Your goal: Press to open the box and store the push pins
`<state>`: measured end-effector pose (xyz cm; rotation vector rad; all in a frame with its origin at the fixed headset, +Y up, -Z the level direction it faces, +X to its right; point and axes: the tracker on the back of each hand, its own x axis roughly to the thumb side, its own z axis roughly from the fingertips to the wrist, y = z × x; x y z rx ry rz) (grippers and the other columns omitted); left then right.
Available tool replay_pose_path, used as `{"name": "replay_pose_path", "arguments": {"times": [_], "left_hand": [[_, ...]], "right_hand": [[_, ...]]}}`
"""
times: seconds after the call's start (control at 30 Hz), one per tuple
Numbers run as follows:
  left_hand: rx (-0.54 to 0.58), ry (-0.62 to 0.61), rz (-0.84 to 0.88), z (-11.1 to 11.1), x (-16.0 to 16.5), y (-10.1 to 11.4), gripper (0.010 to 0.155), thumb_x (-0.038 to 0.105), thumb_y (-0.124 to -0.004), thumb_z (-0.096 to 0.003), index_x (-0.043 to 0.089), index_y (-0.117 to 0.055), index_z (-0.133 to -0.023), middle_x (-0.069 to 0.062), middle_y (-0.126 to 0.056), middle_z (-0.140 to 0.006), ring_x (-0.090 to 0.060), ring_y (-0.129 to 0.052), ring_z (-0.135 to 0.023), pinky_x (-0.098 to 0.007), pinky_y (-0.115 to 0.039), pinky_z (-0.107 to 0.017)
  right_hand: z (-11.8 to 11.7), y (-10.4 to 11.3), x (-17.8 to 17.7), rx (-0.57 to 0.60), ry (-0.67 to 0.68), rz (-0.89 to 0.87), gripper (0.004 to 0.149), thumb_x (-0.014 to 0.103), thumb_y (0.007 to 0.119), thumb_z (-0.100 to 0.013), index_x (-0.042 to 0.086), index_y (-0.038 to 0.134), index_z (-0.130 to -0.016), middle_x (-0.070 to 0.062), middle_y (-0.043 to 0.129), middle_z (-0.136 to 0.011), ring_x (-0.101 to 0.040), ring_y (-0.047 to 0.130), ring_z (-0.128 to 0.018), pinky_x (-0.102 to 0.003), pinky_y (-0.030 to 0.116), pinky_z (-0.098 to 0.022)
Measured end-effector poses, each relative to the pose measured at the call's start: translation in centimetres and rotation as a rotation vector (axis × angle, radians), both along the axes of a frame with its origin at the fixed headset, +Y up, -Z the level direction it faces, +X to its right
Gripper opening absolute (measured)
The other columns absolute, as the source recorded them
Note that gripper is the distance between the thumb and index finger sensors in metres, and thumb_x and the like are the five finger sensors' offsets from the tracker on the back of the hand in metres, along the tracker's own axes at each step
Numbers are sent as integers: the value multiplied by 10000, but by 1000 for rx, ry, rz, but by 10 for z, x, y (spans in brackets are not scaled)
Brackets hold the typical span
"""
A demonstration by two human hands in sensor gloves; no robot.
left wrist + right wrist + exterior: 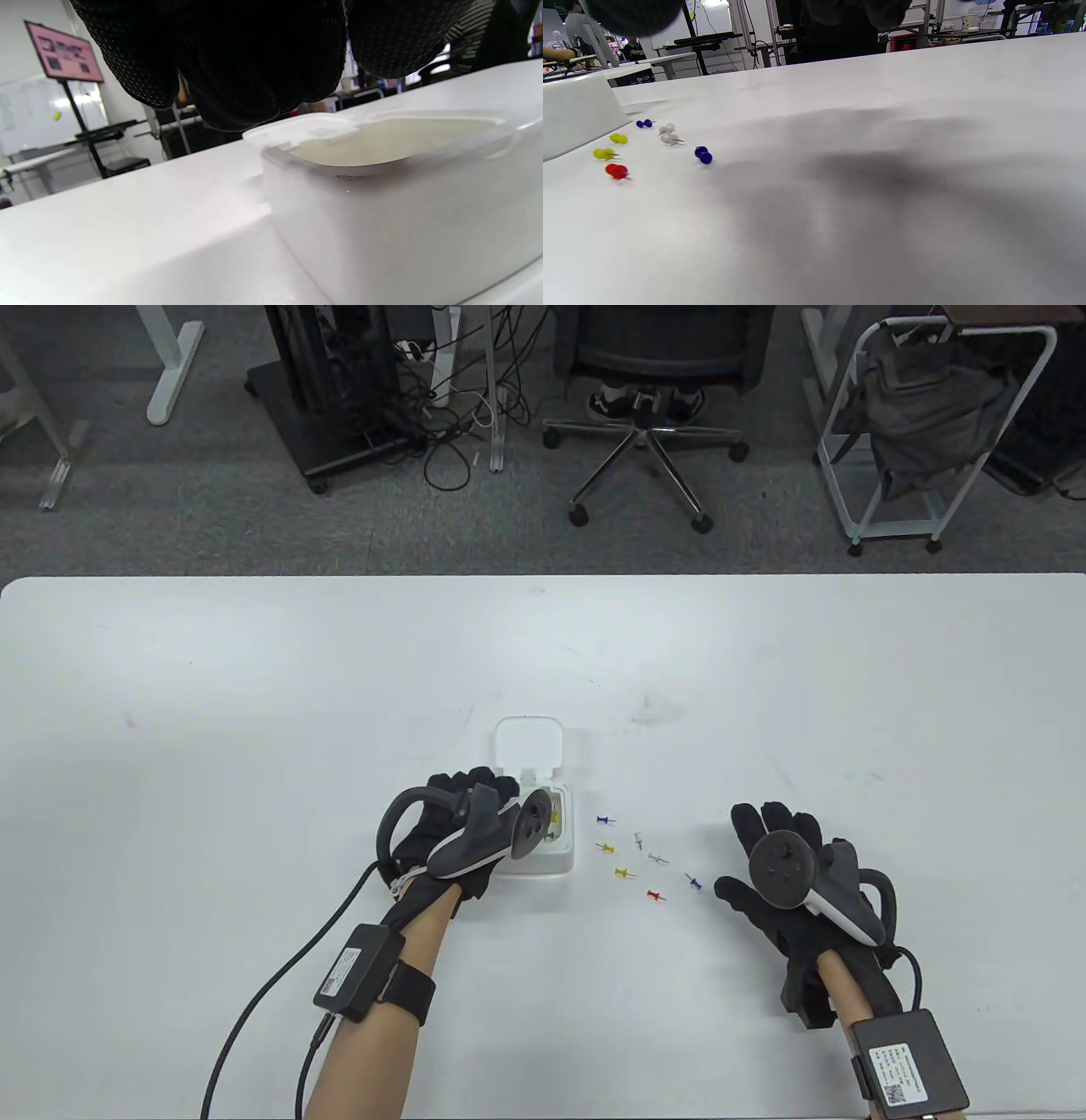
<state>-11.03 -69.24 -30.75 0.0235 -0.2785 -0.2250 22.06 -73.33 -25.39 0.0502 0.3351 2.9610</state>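
Observation:
The white box (556,861) stands open on the table, its lid (530,746) tipped back; a few pins (555,819) lie inside. My left hand (475,789) lies over the box's left side, and in the left wrist view its fingers (237,63) hang close above the box rim (382,169). Its thumb is hidden. Several loose push pins lie right of the box: blue (605,820), yellow (624,872), white (657,858), red (653,894), blue (695,881). My right hand (747,853) lies palm down, fingers spread, empty, right of the pins.
The right wrist view shows the pins at left, with the red one (616,170) and a blue one (703,155) nearest, and the box wall (572,114) at the far left. The white table (254,687) runs wide on both sides. An office chair (645,432) stands beyond the far edge.

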Motion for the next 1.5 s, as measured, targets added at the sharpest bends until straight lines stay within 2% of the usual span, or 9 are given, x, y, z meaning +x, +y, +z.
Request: {"name": "replay_pose_path", "arguments": {"times": [0.23,0.37,0.53,0.83,1.0,1.07,1.17,1.27,1.5], "left_hand": [[28,39,114,40,-59,0,571,535,-677,-482,283,-710,-994,19,-823,-998,-166,-980,-759,-496,-768,-742],[42,85,92,49,-95,-8,579,537,-674,-483,281,-702,-1002,14,-814,-1008,-169,-975,-772,-498,-767,-742],[56,142,72,48,-126,-16,588,537,-670,-486,274,-695,-1012,3,-805,-1018,-177,-971,-783,-501,-765,-743],[66,186,105,48,-126,-21,618,547,-664,-487,255,-681,-1032,-13,-792,-1034,-196,-964,-797,-513,-760,-742],[66,175,128,56,-120,-18,629,543,-664,-490,236,-676,-1039,-35,-783,-1039,-217,-957,-800,-528,-750,-739],[57,180,84,58,-116,-19,634,547,-664,-489,235,-679,-1041,-36,-785,-1040,-222,-955,-802,-533,-747,-742],[71,193,90,59,-117,-17,637,547,-664,-487,235,-675,-1042,-33,-785,-1040,-219,-957,-802,-530,-749,-741],[74,219,115,61,-122,-16,633,544,-664,-487,234,-676,-1039,-35,-784,-1039,-217,-955,-802,-530,-748,-740],[127,211,111,63,-126,-6,629,546,-663,-488,242,-678,-1038,-32,-785,-1040,-214,-954,-806,-528,-748,-743]], "right_hand": [[0,-1,0,0,1,-7,795,577,599,-440,287,179,-1049,-191,249,-1216,-544,314,-1080,-789,299,-690],[-2,0,1,-5,-18,-10,794,578,599,-439,291,180,-1050,-188,246,-1218,-542,310,-1083,-788,295,-692],[-2,0,3,0,-31,-5,795,578,599,-439,289,183,-1051,-190,250,-1218,-542,310,-1082,-789,295,-692],[1,1,6,24,-31,-19,782,573,596,-444,284,212,-1060,-182,288,-1217,-533,325,-1081,-787,300,-689],[-6,8,-12,-4,-8,85,761,564,605,-443,302,247,-1061,-135,362,-1221,-506,365,-1095,-770,319,-711],[-15,21,-28,11,18,126,752,561,610,-440,308,271,-1061,-111,402,-1218,-489,400,-1099,-757,341,-723],[-27,33,-52,56,47,39,745,553,619,-441,298,300,-1064,-113,449,-1208,-483,439,-1093,-754,356,-723],[-39,30,-79,40,83,11,748,552,627,-437,303,300,-1062,-101,463,-1205,-472,444,-1097,-753,356,-728],[-70,19,-110,54,44,145,709,526,690,-409,328,426,-1037,-24,610,-1151,-388,588,-1081,-713,408,-766]]}}
